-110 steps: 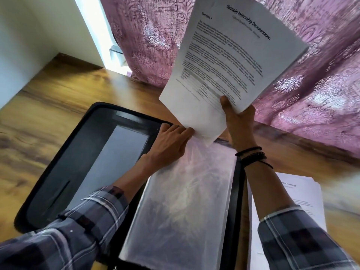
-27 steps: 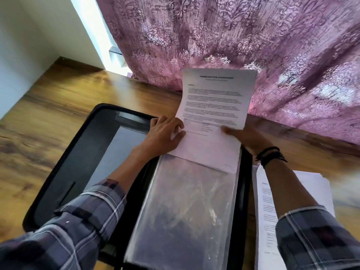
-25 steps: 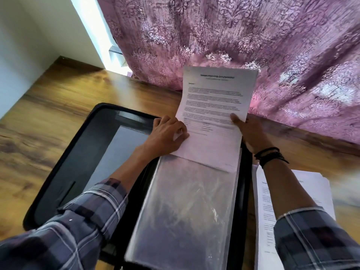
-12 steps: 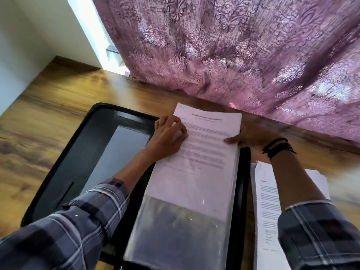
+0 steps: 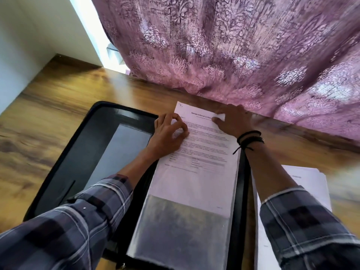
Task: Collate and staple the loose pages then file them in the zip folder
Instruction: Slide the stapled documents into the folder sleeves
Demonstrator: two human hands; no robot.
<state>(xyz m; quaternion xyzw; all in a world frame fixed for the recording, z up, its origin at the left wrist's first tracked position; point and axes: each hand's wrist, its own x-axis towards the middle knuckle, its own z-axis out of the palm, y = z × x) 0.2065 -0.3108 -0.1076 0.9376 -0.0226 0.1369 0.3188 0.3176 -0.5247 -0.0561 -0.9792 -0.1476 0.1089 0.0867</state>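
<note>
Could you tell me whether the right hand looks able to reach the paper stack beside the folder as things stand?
Probably yes: the paper stack lies uncovered just beside the zip folder, partly under the right forearm. The right hand grips the document's top edge and would have to release it first.

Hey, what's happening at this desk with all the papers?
A person is sliding a printed document into the clear sleeve of an open black zip folder on the wooden table. The left hand pinches at the sleeve's mouth; the right hand holds the page's top edge. The document is partly in, with empty sleeve below it. More papers lie to the right.
</note>
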